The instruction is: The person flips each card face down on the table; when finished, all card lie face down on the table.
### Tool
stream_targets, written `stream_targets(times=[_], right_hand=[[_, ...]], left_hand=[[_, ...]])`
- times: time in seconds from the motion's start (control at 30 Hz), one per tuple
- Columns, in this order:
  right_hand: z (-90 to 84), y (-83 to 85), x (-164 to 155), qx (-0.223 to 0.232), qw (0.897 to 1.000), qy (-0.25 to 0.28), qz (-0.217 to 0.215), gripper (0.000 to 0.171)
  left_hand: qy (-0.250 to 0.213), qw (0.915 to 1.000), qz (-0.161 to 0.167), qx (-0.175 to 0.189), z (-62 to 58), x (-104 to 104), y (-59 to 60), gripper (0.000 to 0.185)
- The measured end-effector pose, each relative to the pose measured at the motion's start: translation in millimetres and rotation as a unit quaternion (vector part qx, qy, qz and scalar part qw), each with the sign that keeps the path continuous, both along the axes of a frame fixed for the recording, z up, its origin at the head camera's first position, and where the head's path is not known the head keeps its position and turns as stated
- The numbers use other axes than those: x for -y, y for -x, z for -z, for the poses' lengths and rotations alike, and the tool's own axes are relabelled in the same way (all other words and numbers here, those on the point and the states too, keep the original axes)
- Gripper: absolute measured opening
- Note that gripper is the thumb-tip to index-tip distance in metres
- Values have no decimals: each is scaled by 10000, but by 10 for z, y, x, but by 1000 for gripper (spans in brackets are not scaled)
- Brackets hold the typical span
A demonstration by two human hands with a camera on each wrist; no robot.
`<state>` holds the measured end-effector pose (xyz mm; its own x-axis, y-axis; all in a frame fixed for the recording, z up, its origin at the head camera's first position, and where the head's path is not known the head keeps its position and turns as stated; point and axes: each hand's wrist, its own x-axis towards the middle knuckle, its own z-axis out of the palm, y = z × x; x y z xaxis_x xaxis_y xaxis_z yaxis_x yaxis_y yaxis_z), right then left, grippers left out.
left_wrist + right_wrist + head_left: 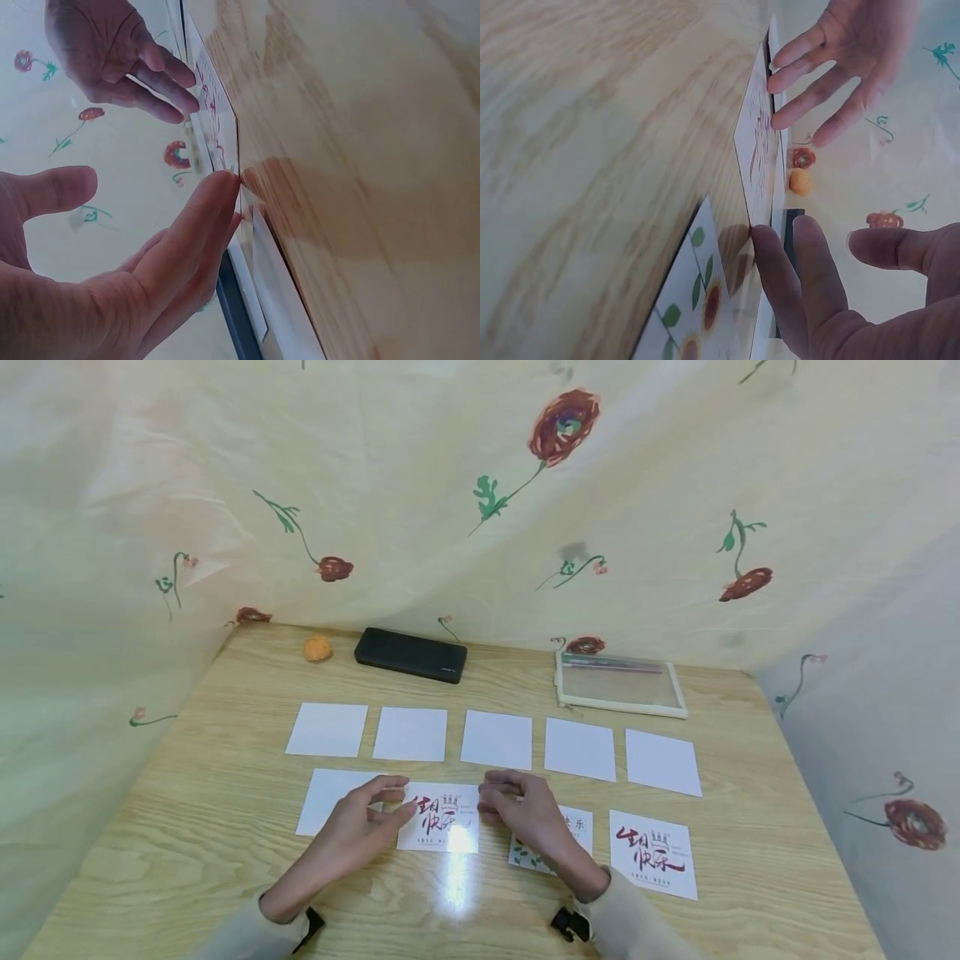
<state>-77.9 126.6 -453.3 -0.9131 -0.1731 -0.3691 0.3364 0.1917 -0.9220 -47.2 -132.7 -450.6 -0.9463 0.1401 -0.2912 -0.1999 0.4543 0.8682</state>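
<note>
A white greeting card (442, 842) with red Chinese lettering and a small cake drawing lies flat on the table between the hands. At its left edge are the fingertips of my left hand (351, 828). My right hand (534, 822) has its fingertips at the opposite edge. In both wrist views the fingers of the left hand (169, 274) and the right hand (832, 304) are extended, thumbs apart. Below the right hand lies a sunflower card (701, 289), partly hidden in the head view. A blank white card (326, 797) is partly covered by the left hand.
Several blank white cards (497, 740) form a row farther back. Another red-lettered card (654, 870) lies at right. Behind the row are an orange ball-like object (317, 648), a black case (410, 653) and a clear zip pouch (621, 683) with pens. Floral cloth (420, 510) surrounds the table.
</note>
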Motion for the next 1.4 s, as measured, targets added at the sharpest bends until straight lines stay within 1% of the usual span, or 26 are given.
stream_targets(times=[0.27,0.53,0.8,0.9,1.03,1.1,1.17,1.27,1.4], right_hand=[[28,36,-37,260,9995,185,41,44],[55,50,-65,303,9994,137,4,45],[52,80,-102,380,9980,438,-257,45],[71,97,-99,347,9972,538,-384,42],[97,103,-87,291,9949,715,-641,41],[105,99,-75,250,9931,805,-817,41],[113,89,-55,221,9914,849,-975,41],[127,72,-11,240,9895,862,-1139,42],[144,48,57,367,9867,932,-1284,44]], left_hand=[[-94,9999,-57,81,3,1,-3,47],[-73,9999,-94,75,-1,-32,-17,46],[36,9999,-24,102,-33,-105,-41,46],[244,9996,150,-5,-43,-144,-53,52],[457,9965,612,-327,-47,-190,-76,63],[456,9938,864,-525,-45,-210,-85,66],[408,9919,1013,-648,-39,-232,-90,66],[362,9905,1104,-732,-26,-269,-92,64],[234,9911,1110,-701,1,-316,-87,61]])
